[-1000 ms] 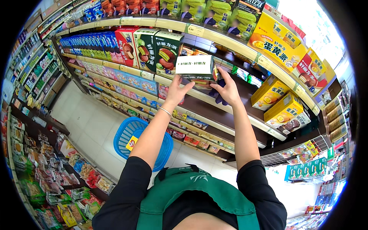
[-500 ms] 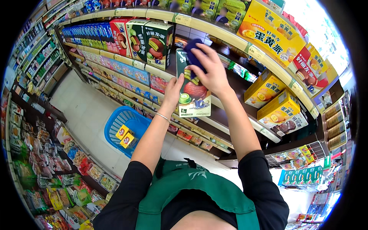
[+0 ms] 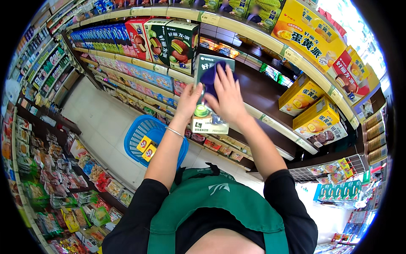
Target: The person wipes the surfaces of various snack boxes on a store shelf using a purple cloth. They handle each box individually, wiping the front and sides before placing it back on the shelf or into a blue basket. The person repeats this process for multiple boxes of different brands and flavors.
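Observation:
A dark green and white snack box (image 3: pixel 210 128), with a pie picture on its front, is held up before the shelf. My left hand (image 3: pixel 189 101) grips its left edge, thumb on the front. Flat against the front of the box, my right hand (image 3: pixel 229 94) presses a dark blue cloth (image 3: pixel 208 78) with its fingers. The cloth and the right hand hide the middle of the box front. Similar green boxes (image 3: pixel 182 45) stand on the shelf just left of the held one.
The dark shelf board (image 3: pixel 256 95) runs behind my hands, with yellow boxes (image 3: pixel 311 116) at its right. A pale shelf edge (image 3: pixel 241 28) crosses above. On the floor sits a blue basket (image 3: pixel 134 136) holding yellow packs (image 3: pixel 146 146). Packaged foods (image 3: pixel 63 186) fill the left side.
My right hand has moved the cloth down over the front of the box, from its upper right part toward the middle. The left hand keeps its hold on the box edge.

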The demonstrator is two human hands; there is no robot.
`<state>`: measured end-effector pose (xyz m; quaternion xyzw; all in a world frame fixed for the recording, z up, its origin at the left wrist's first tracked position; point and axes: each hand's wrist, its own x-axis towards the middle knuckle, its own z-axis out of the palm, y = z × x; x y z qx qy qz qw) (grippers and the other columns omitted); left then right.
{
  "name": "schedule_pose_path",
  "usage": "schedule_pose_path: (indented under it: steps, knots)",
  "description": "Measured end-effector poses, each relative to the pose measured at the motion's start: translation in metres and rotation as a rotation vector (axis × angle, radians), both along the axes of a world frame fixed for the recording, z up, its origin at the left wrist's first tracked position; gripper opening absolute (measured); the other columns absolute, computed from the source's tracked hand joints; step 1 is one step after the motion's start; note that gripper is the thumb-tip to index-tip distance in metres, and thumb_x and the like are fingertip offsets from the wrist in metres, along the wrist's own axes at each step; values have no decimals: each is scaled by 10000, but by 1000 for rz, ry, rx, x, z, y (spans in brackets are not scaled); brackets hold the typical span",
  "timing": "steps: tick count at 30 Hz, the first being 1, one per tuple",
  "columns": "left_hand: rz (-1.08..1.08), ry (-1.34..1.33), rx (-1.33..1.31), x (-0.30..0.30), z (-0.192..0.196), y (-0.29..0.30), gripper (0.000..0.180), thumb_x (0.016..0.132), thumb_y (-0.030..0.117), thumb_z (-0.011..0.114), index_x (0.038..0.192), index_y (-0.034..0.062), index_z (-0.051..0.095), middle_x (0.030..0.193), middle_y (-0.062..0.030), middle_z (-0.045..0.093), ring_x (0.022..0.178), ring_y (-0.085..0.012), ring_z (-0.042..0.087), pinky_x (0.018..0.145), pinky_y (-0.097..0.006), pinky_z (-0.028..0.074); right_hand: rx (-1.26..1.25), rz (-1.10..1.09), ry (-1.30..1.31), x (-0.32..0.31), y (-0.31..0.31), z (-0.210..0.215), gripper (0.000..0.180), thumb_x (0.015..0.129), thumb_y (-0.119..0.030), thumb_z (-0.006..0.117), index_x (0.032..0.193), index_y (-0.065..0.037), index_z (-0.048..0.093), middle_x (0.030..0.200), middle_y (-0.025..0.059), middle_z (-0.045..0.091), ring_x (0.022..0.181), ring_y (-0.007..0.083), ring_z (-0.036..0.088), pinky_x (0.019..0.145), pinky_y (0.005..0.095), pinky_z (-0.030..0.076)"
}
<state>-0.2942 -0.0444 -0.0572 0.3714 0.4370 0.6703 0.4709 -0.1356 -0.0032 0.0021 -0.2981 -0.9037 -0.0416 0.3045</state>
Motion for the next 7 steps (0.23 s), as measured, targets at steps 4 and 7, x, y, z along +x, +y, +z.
schedule_pose_path:
  steps: [4, 7]
  knots:
    - [-121, 7, 97, -1, -6, -6, 506, 956, 284, 663, 1310, -34, 490, 1162, -95, 630, 1027, -122, 586, 885, -273, 489, 164, 13, 55, -16, 51, 35, 457, 913, -252, 592, 1327, -69, 531, 1391, 153, 507, 1345, 355, 418, 1010, 552, 410]
    - [-138, 206, 157, -12, -7, -8, 556, 924, 263, 706, 1340, -22, 471, 1175, -99, 625, 1053, -141, 580, 920, -287, 479, -378, 88, 9, -15, 54, 71, 376, 949, -288, 555, 1280, -109, 569, 1283, 192, 586, 1177, 303, 576, 989, 426, 439]
